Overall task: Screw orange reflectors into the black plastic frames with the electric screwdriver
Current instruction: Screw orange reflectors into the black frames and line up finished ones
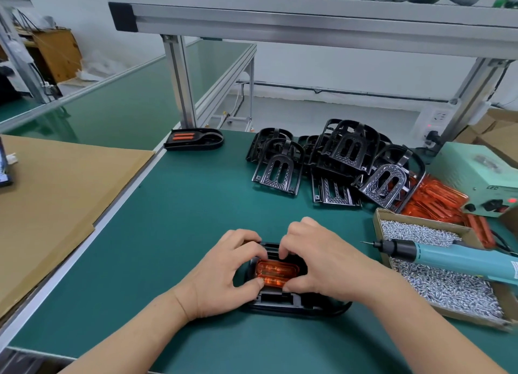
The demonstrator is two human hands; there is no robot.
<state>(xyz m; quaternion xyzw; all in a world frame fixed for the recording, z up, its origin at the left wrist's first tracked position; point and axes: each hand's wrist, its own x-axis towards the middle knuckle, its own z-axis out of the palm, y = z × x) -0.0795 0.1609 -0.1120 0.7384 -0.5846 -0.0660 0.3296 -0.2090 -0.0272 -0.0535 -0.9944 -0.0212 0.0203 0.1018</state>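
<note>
Head view of a green workbench. Your left hand (224,272) and right hand (322,261) meet over a black frame (280,300) lying flat just in front of you. The curled fingertips and thumbs of both hands pinch the orange reflector (276,271), which sits in the frame's recess.

This looks like the seating step. Press evenly at both ends until the reflector lies flush, and keep the frame flat on the mat; the screw holes are hidden under your fingers.

The electric screwdriver (448,257) lies untouched at your right, across an open cardboard box (379,230) of loose screws (443,286). Its bit points toward your right hand, so mind it when you reach.

Beyond are a heap of bare frames (347,160) and a stack of spare reflectors (437,202), beside a pale green power unit (482,174). One finished frame (193,139) rests at far left.
</note>
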